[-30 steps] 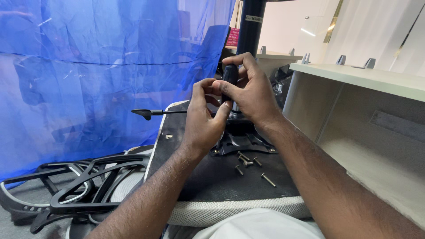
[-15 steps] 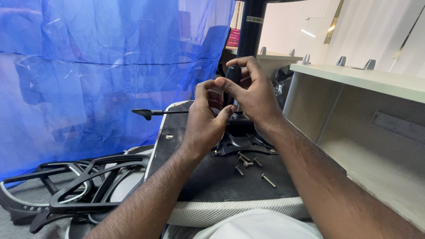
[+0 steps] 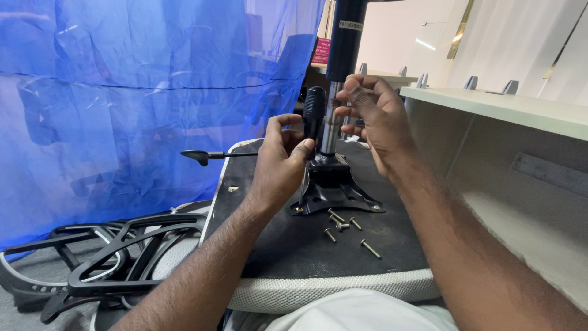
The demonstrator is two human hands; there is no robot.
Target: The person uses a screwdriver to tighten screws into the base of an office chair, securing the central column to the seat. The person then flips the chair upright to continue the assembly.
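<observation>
Upturned seat base (image 3: 294, 257); left hand (image 3: 278, 168) gripping black handle (image 3: 313, 113).

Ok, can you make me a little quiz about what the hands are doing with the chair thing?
1. True or false: the left hand grips a black screwdriver handle.
2. Where do the loose bolts lie?
A. on the dark underside of the seat, in front of the black metal base plate
B. on the pale shelf
C. in the right hand
3. Fill in: behind the seat hangs a ____ plastic sheet.

Key:
1. True.
2. A.
3. Blue.
</observation>
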